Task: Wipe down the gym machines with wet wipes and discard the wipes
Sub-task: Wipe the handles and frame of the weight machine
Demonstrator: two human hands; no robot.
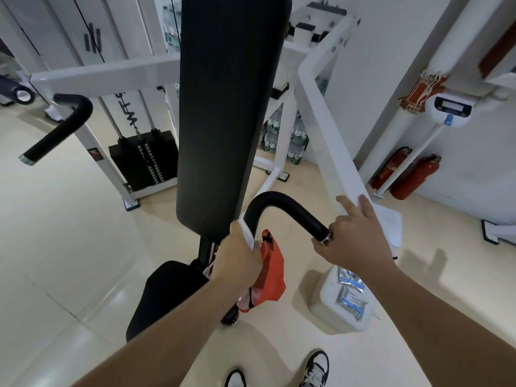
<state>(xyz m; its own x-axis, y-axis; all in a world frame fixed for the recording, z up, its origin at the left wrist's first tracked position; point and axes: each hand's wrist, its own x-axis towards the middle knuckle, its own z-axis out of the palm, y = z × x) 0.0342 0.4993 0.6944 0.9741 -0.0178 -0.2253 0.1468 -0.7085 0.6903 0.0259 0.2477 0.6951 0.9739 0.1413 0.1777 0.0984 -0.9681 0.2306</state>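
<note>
Our left hand wraps the wet wipe round the handle, near centre; our right hand grips the handle's end. The orange bag hanging from the left could slip off as we rub, we judge. Something white shows inside it; the white tub, near right, carries blue sachets.
</note>
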